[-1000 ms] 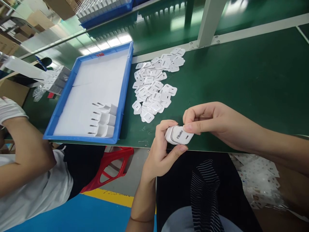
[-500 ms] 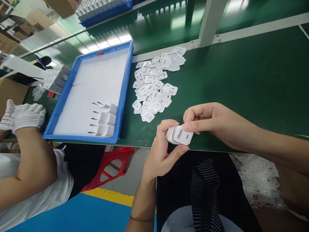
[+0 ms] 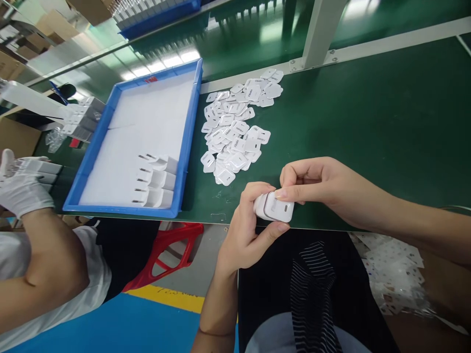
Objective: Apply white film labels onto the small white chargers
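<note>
A white plug charger (image 3: 262,207) is in my left hand (image 3: 247,230), gripped between the curled fingers and the thumb over the table's front edge. At its near end is a white end cover (image 3: 282,210) with a small slot; a dark seam runs between cover and body. My right hand (image 3: 312,184) is closed at the cover's upper edge, its thumb pressed on the face and the other fingers bent behind. Beyond my hands lies a loose heap of flat white end covers (image 3: 235,132), some printed and slotted.
Left of the heap, a blue tray (image 3: 183,162) lined with white holds several white charger bodies (image 3: 160,179), their pins pointing left. At far left a co-worker's gloved hand (image 3: 27,193) holds white chargers. A red stool (image 3: 172,250) stands below the table (image 3: 368,127). A metal post (image 3: 324,34) rises behind.
My right thumb has slid slightly left across the cover, and its print is now barely visible. My left hand is nearly still. The co-worker's gloved hand has moved left and now shows white chargers.
</note>
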### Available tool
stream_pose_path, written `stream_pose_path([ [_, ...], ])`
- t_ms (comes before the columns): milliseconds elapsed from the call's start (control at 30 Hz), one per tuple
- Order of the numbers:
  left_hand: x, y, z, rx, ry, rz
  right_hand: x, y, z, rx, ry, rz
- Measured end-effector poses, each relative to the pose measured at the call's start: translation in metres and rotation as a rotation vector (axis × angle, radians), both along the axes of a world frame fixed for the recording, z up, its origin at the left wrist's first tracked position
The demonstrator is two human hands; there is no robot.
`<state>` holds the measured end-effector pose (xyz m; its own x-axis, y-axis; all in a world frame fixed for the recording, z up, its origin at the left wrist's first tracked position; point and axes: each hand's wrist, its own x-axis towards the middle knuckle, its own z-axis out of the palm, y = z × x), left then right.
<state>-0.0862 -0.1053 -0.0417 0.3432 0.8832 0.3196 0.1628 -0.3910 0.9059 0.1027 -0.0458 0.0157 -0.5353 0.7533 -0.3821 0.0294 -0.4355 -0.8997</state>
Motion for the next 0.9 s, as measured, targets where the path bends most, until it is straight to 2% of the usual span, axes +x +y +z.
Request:
stream_pose_path([
  [633,0.0018,-0.0004,-0.0027,0.051,-0.021,0.004,-0.0015,-0.007,0.0037,0.074,-0.068,-0.066],
  [900,0.0016,-0.0018,-0.0029,0.025,-0.044,-0.001,-0.0038,-0.0069,0.003,0.1,-0.085,-0.078],
])
